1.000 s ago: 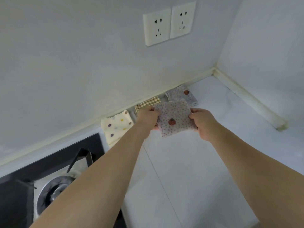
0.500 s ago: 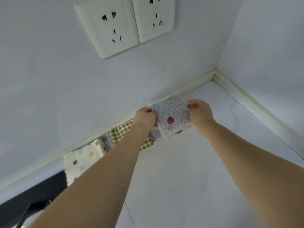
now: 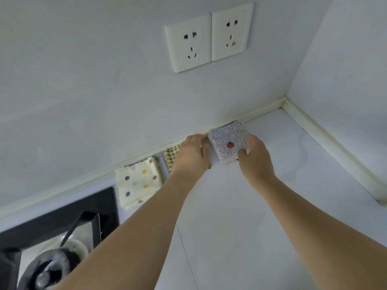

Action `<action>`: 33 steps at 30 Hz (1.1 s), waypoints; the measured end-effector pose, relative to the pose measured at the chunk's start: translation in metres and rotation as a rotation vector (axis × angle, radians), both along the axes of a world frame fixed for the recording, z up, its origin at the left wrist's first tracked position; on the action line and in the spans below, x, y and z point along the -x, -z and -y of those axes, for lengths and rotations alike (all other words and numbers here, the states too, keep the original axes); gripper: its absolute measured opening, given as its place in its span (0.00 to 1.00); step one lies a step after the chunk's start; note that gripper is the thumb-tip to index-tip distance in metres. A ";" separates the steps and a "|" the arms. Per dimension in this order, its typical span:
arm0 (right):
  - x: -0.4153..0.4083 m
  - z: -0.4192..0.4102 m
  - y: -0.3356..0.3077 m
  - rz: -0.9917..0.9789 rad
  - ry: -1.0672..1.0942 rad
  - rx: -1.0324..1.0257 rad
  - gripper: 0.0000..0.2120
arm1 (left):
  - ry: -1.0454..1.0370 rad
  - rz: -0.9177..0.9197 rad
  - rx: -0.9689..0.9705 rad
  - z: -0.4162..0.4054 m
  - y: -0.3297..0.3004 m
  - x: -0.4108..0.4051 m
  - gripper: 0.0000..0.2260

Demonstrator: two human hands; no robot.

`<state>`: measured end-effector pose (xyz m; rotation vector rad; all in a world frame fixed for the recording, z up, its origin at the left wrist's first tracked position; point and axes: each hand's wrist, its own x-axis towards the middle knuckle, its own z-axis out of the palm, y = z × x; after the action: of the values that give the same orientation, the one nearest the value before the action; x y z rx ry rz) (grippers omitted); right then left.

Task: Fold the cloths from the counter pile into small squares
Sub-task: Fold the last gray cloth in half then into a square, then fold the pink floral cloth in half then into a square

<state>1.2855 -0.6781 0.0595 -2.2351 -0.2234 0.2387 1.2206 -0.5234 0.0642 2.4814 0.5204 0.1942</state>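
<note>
the folded strawberry cloth [image 3: 229, 144] lies at the wall, at 1 o'clock on the surface [image 3: 240, 206]. right hand [image 3: 254, 159] pinches its edge; left hand [image 3: 193, 154] touches it with loose fingers. the cloth looks soft and light, best held by the edges.

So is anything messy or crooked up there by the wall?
Nothing much. The spotty cloth and checked cloth lie folded along the wall. Both hands, left hand and right hand, are setting the strawberry cloth beside them; it sits slightly turned.

Soft even light, faint shadows, blurred lower-left corner
</note>
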 end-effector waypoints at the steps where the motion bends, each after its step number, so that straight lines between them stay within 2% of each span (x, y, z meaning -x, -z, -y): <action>1: 0.012 -0.004 -0.004 0.049 -0.038 0.021 0.21 | 0.024 -0.004 -0.066 -0.004 -0.003 0.014 0.14; 4: 0.053 -0.020 -0.013 0.139 -0.133 0.076 0.22 | 0.048 -0.018 -0.213 -0.020 -0.007 0.061 0.14; 8: 0.121 -0.047 -0.024 0.264 -0.251 0.144 0.24 | 0.033 0.030 -0.280 -0.049 -0.013 0.132 0.18; 14: 0.231 -0.104 -0.049 0.319 -0.351 0.178 0.24 | 0.024 0.024 -0.422 -0.104 -0.030 0.249 0.18; 20: 0.336 -0.167 -0.075 0.272 -0.444 0.178 0.26 | -0.093 0.011 -0.420 -0.159 -0.054 0.363 0.20; 33: 0.487 -0.295 -0.100 0.248 -0.694 0.180 0.26 | -0.312 -0.066 -0.440 -0.268 -0.073 0.554 0.21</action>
<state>0.7988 -0.3833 0.1595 -2.2849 -1.1547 0.3571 0.6662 -0.2549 0.1370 2.8223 0.9838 0.3863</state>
